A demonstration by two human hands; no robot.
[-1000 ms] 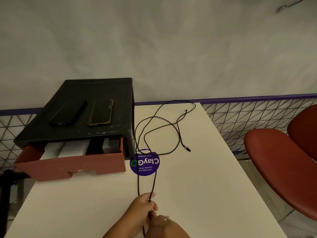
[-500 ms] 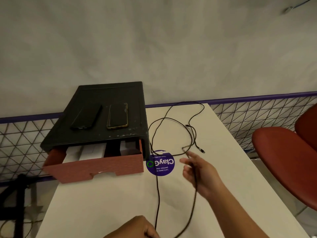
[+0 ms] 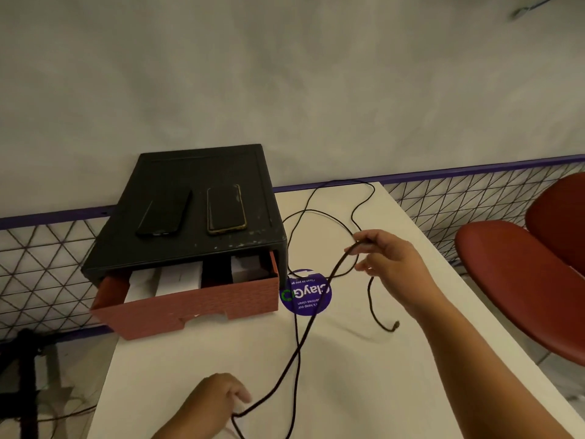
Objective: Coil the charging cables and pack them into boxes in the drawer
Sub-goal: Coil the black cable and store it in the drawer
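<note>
While the white table (image 3: 395, 391) filled the near ground, a red chair (image 3: 522, 296) stood off its right edge. On the table's far left sat a black cabinet (image 3: 196, 245), its red drawer (image 3: 190, 304) pulled open with white boxes (image 3: 180, 277) inside. The right hand (image 3: 389, 258) was raised over the table's middle, pinching the black cable (image 3: 369, 299) — one short end dangled from it, its plug (image 3: 395, 324) near the tabletop. The left hand (image 3: 212, 403), at the near edge, had its fingers curled round the same cable, whose far loops lay on the table. Two phones (image 3: 226, 209) rested on the cabinet top; a purple sticker (image 3: 305, 296) lay just right of the drawer.
</note>
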